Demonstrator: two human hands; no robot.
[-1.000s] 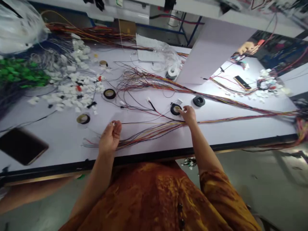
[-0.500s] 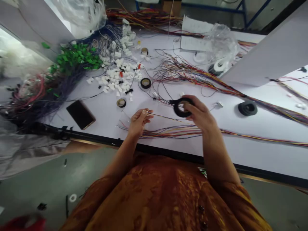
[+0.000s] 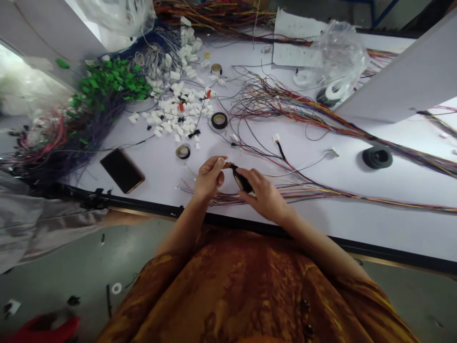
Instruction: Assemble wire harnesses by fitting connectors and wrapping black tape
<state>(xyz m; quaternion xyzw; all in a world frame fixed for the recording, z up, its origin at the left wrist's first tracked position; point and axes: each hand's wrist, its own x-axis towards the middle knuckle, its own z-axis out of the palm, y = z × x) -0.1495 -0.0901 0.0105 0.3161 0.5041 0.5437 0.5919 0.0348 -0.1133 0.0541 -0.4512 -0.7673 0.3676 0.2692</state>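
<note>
My left hand (image 3: pixel 210 178) pinches the end of some thin wires, with a small white piece, likely a connector, at the fingertips. In my right hand (image 3: pixel 266 195) is a roll of black tape (image 3: pixel 242 182), tilted and held close to the left fingertips, where its tape meets the wires. Below both hands a wire bundle (image 3: pixel 314 191) runs along the table toward the right. One of its branches ends in a white connector (image 3: pixel 276 137) with a black-wrapped stem; another ends in a pale connector (image 3: pixel 334 152).
Behind my hands lie more tape rolls (image 3: pixel 219 120) and a heap of white connectors (image 3: pixel 182 114). A phone (image 3: pixel 122 170) rests at the left, near green connectors (image 3: pixel 110 81). A large wire harness (image 3: pixel 321 112) crosses the back right, by a black roll (image 3: pixel 377 157). A grey sleeve (image 3: pixel 46 224) shows at left.
My right hand has moved left and down, bringing the tape roll from above the wires to the left fingertips. The roll has turned edge-on. My left hand keeps its pinch.
</note>
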